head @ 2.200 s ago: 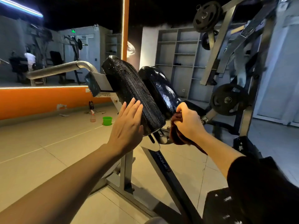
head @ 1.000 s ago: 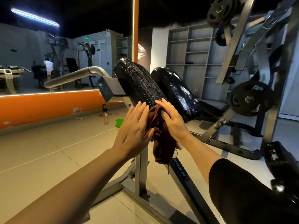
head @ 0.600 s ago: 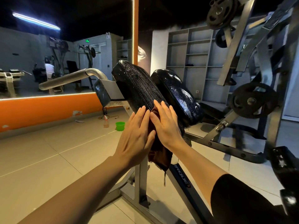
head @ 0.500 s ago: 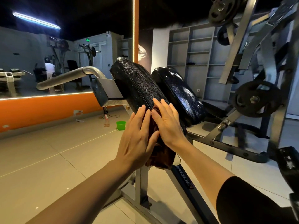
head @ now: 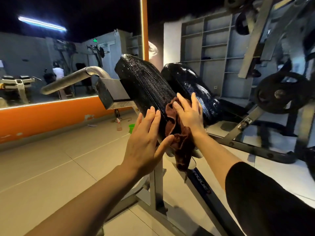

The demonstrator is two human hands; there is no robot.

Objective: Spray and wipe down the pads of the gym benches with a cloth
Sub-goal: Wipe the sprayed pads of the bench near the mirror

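Two wet black pads stand tilted side by side on a steel bench frame: the left pad (head: pixel 144 82) and the right pad (head: pixel 187 84). A brown cloth (head: pixel 179 133) hangs in the gap between them. My right hand (head: pixel 189 111) presses the cloth with straight fingers against the inner edge of the left pad, near the right pad. My left hand (head: pixel 146 140) lies flat with straight fingers on the outer lower side of the left pad, its thumb touching the cloth.
A steel handle bar (head: pixel 71 79) juts left from the bench. A plate-loaded machine (head: pixel 279 94) stands to the right. On the floor by the orange wall are a green cup (head: pixel 131 128) and a spray bottle (head: pixel 119 125). Grey shelves (head: pixel 211 53) line the back wall.
My right hand has slid the cloth up and to the right along the gap between the pads. The left hand stays pressed on the left pad.
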